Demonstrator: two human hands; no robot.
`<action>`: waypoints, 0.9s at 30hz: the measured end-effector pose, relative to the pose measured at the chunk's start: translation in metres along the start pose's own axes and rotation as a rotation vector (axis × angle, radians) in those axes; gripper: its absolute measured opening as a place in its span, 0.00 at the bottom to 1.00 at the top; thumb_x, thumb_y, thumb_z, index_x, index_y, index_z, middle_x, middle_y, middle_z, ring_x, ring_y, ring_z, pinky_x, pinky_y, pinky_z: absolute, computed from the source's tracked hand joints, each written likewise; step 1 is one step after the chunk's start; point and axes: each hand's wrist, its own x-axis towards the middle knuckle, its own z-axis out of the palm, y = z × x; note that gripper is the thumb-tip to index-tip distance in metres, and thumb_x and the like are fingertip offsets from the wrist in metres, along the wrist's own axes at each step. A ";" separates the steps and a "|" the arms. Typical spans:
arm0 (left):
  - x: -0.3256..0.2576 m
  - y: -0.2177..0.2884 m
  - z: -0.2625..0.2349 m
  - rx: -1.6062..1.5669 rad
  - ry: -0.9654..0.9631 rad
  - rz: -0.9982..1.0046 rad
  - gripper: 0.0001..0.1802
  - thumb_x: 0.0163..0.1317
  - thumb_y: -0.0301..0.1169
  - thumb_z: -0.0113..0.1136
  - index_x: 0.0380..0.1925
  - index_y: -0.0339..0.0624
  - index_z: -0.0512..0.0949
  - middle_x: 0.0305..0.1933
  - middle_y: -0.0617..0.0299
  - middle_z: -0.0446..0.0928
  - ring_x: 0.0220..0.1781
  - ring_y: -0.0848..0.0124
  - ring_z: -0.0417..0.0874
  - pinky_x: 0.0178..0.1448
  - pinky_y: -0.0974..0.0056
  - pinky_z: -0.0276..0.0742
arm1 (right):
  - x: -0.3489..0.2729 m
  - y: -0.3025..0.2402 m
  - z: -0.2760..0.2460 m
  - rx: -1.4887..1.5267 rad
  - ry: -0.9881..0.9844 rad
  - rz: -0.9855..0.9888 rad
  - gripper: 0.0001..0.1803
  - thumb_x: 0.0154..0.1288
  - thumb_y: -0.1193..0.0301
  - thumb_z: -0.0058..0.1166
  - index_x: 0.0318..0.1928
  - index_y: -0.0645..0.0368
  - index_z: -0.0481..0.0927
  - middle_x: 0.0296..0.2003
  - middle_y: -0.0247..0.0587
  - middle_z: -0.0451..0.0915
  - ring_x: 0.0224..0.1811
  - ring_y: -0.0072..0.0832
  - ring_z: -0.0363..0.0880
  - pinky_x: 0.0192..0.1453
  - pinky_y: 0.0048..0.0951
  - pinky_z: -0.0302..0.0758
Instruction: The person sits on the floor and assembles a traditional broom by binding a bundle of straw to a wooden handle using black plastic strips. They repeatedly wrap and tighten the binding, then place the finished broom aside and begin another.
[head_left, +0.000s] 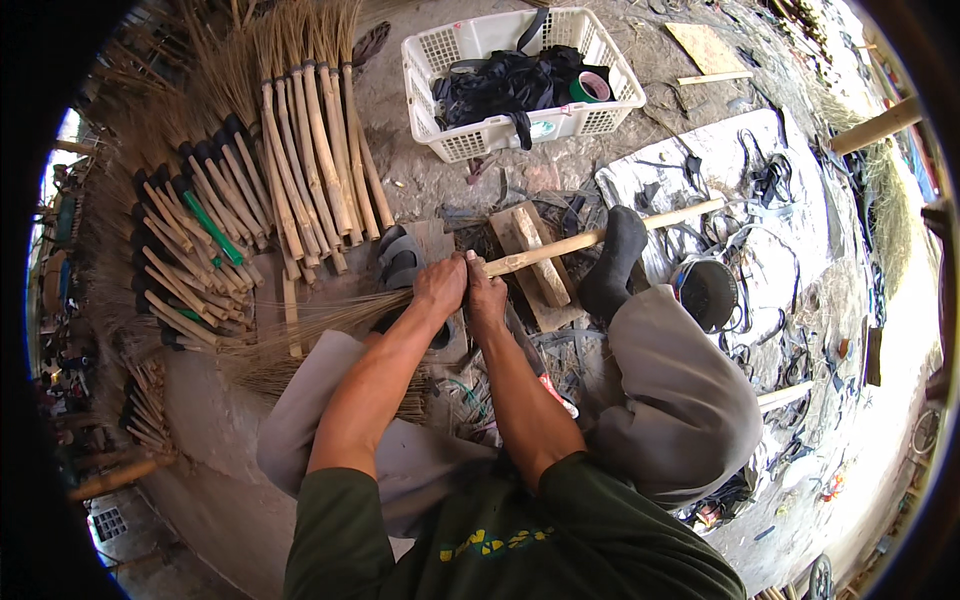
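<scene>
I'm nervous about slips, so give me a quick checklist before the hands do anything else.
1. Both hands on the broom: ok, left hand and right hand are closed together where bristles meet pole.
2. Pole across the wooden block: ok.
3. Foot over the pole: ok; how hard it presses, cannot tell.
4. Joint under the hands secure: cannot tell, they cover it.
5. Floor free of loose scraps: not ok, black strips lie on the white sheet.

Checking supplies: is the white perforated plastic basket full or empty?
Partly full: the basket holds tangled black strips and a round green-pink roll.
</scene>
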 end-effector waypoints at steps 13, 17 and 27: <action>0.028 -0.021 0.020 -0.058 -0.127 -0.043 0.20 0.54 0.33 0.66 0.45 0.33 0.82 0.47 0.38 0.83 0.53 0.42 0.85 0.52 0.45 0.82 | 0.004 -0.089 -0.004 -2.052 -0.517 -0.697 0.24 0.60 0.64 0.59 0.58 0.51 0.77 0.53 0.43 0.82 0.64 0.40 0.75 0.74 0.60 0.55; 0.040 -0.022 0.001 -0.100 -0.474 0.014 0.20 0.52 0.34 0.64 0.41 0.28 0.81 0.40 0.39 0.84 0.40 0.49 0.88 0.40 0.49 0.82 | 0.023 -0.074 -0.010 -1.941 -0.544 -0.675 0.16 0.62 0.63 0.56 0.50 0.52 0.78 0.47 0.40 0.83 0.59 0.37 0.78 0.70 0.56 0.58; 0.028 -0.007 -0.024 -0.144 -0.394 -0.001 0.14 0.48 0.28 0.59 0.32 0.29 0.84 0.37 0.39 0.84 0.41 0.50 0.88 0.46 0.51 0.83 | 0.026 -0.061 -0.029 -1.754 -0.412 -1.094 0.11 0.65 0.65 0.51 0.45 0.53 0.77 0.37 0.40 0.83 0.49 0.38 0.81 0.66 0.54 0.63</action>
